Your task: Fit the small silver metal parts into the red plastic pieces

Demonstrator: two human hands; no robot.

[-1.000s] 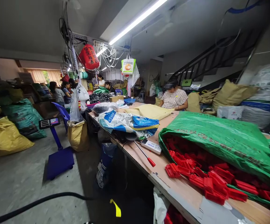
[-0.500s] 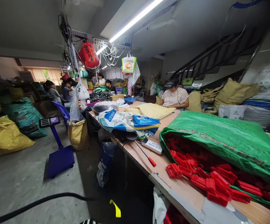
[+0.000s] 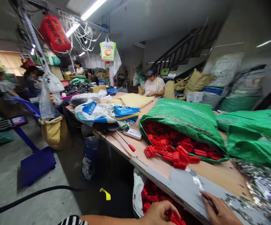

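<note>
Red plastic clips (image 3: 173,153) spilling from green sack (image 3: 184,120) across desk (image 3: 163,170), plenty unsorted. Left hand (image 3: 160,213) closed on red pieces (image 3: 176,218) below desk edge; right hand (image 3: 219,212) pinching thin tool (image 3: 209,200), hardly started.

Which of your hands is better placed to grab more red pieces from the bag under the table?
Probably the left hand: it already rests on the red pieces in the white bag below the table edge. The right hand lies on the tabletop near silvery bits.
</note>
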